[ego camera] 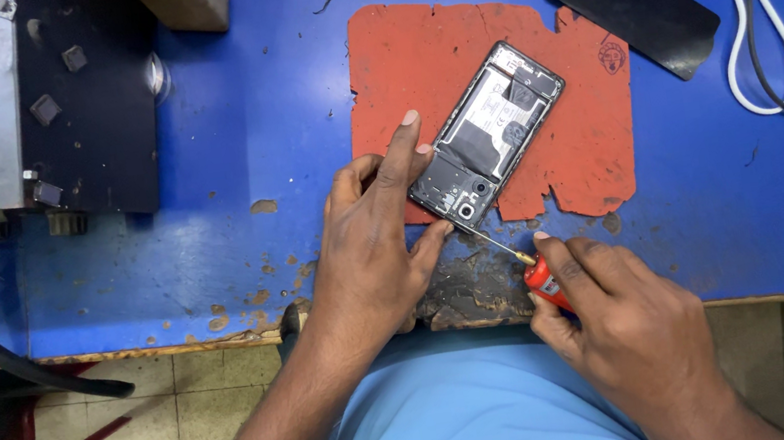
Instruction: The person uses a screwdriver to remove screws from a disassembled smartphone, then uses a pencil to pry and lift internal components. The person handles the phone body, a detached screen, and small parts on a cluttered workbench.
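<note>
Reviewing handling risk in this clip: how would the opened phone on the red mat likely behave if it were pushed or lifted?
The opened phone looks flat and rigid, so it would probably slide rather than roll or tip. The red mat beneath likely adds grip. Its exposed internals suggest fragility; the left hand steadies it while the right hand works a screwdriver at its lower end.

One opened phone (488, 142) lies on one red mat (593, 138). One screwdriver (530, 272) sits just below the mat. Two black flat panels (631, 2) lie above the mat's right corner. Two cables, one white (735, 24) and one black (755, 1), run right of the mat.
</note>
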